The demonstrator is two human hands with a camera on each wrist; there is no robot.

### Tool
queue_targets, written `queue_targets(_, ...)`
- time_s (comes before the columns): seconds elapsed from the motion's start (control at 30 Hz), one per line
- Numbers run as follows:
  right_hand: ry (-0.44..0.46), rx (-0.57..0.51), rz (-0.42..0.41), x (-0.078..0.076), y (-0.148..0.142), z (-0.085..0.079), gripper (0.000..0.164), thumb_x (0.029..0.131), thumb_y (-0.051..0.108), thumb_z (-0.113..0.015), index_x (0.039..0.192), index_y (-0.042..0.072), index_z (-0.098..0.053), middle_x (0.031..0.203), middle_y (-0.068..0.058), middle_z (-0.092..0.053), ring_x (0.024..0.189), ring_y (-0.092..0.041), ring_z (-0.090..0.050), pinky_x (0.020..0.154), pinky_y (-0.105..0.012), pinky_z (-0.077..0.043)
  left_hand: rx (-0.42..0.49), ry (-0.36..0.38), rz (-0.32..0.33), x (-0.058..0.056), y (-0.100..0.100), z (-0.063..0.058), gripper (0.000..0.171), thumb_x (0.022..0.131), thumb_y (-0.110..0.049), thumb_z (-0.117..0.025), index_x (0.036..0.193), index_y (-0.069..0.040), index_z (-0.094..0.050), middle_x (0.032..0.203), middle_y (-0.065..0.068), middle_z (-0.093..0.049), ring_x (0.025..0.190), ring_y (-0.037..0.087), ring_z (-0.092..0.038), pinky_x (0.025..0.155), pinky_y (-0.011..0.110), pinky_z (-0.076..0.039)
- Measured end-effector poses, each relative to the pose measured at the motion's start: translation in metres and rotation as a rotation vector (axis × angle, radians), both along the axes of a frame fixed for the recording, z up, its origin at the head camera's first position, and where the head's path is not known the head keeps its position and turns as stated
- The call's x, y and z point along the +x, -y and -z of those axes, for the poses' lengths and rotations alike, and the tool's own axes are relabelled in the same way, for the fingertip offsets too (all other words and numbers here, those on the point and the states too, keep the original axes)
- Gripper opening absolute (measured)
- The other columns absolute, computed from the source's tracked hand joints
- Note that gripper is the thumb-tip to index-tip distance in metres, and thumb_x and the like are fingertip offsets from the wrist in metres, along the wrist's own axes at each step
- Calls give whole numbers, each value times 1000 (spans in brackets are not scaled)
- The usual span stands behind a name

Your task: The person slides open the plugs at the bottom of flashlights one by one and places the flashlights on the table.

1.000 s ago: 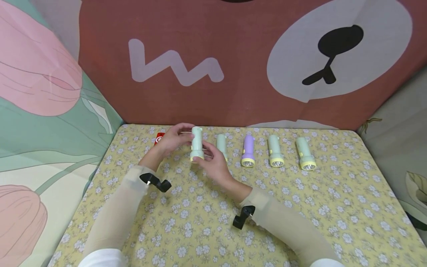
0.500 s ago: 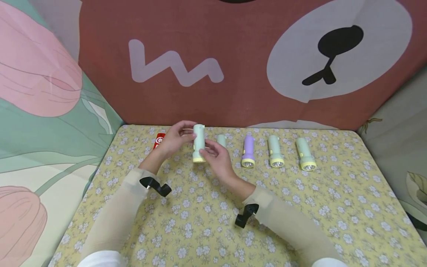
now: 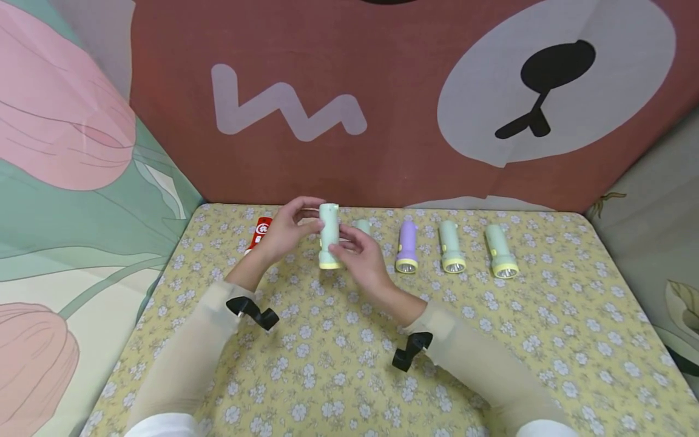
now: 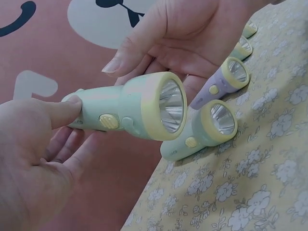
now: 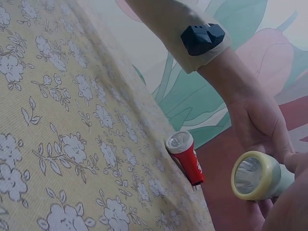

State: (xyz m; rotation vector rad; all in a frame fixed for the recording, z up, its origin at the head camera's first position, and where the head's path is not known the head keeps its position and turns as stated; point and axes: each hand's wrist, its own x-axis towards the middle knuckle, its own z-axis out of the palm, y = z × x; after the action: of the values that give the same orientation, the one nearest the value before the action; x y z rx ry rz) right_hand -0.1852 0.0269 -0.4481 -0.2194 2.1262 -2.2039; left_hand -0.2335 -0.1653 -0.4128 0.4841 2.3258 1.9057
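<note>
My left hand (image 3: 286, 233) holds a mint-green flashlight (image 3: 329, 227) with a yellow rim, thumb on the near side of its narrow end and fingers behind. The lens end points down toward me, and the lens and yellow switch (image 4: 109, 121) show in the left wrist view. My right hand (image 3: 364, 262) is beside the flashlight's right side, its fingers extended behind the body; in the left wrist view its thumb stands apart from the casing. Another mint flashlight (image 3: 363, 226) lies just behind the right hand, partly hidden by it.
A red flashlight (image 3: 262, 227) with a white head lies left, partly covered by the left hand. To the right, a purple flashlight (image 3: 406, 243) and two mint ones, a nearer (image 3: 450, 246) and a farther (image 3: 499, 250), lie in a row on the flowered tablecloth (image 3: 349, 376).
The held flashlight has shifted slightly right and stands more upright. Both hands moved with it, the right one further to the right, and more of the red flashlight shows.
</note>
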Motion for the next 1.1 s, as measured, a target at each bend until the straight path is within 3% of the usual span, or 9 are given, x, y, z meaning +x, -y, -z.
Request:
queue_targets(0.4,-9,35,-44,0,-12,-5,45,94,8,-74,137,2,-62,129,-13,-66,112,-28,-66,92,-35,-58,-15,-72,21,13,-7,-7,41,94,5,-69,134,2,-58,134,14,-59,122,29,-58,95,37,-57)
queue_targets(0.77,-107,106,-47,2,-15,-3,42,92,8,-76,133,3,-64,128,-11,-67,108,-27,-66,98,-41,-54,15,-169,34,22,-10,-6,40,91,12,-69,128,4,-59,130,18,-59,119,37,-58,92,34,-58)
queue_targets(0.9,-139,107,-45,3,-17,-1,43,91,7,-78,132,2,-65,124,-14,-68,108,-28,-66,98,-43,-55,33,-248,44,27,-13,-5,38,89,14,-70,125,7,-61,132,20,-57,117,34,-59,91,33,-59)
queue_targets(1.1,-162,74,-65,5,-19,-1,46,91,2,-77,134,-4,-62,126,-20,-66,112,-32,-64,93,-35,-58,56,-324,43,35,-17,-4,33,88,14,-71,120,8,-64,133,23,-56,120,22,-60,90,34,-60)
